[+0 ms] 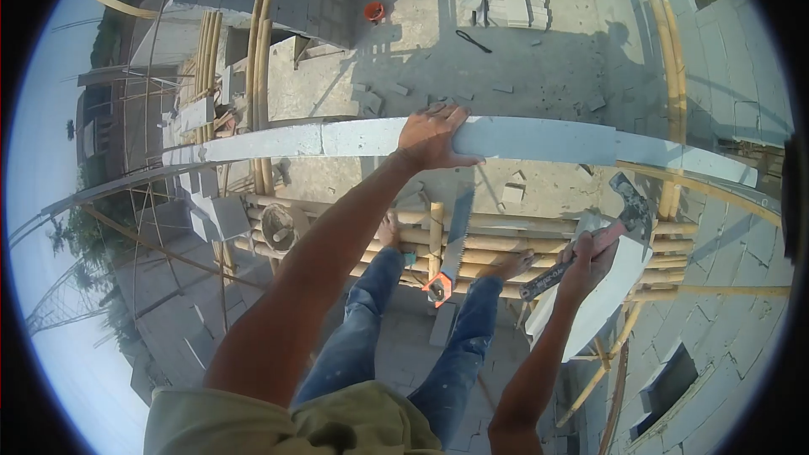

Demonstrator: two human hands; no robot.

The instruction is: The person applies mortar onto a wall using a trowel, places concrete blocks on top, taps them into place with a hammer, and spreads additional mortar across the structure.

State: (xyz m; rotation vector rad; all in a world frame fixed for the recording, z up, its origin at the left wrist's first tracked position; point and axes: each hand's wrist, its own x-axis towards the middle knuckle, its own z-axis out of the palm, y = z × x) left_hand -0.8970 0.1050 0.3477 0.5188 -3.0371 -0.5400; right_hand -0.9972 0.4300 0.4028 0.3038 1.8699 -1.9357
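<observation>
A row of light grey blocks [539,136] forms a narrow wall top across the view. My left hand [431,139] grips one block from above, fingers over its far edge and thumb on the near side. My right hand [588,263] is closed around the handle of a hammer [634,206], whose metal head points up, just below the wall's right part. Between my legs, a handsaw [456,236] with an orange handle stands blade up against the bamboo. A large pale block or board [590,299] lies beneath my right hand.
My feet are on a scaffold of bamboo poles [480,243]. A mortar-stained bucket [282,227] sits at left on the poles. Beyond the wall, a concrete floor lies lower, with an orange bucket [375,11], stacked blocks [512,0] and scattered pieces. Upright bamboo poles [259,59] stand at left.
</observation>
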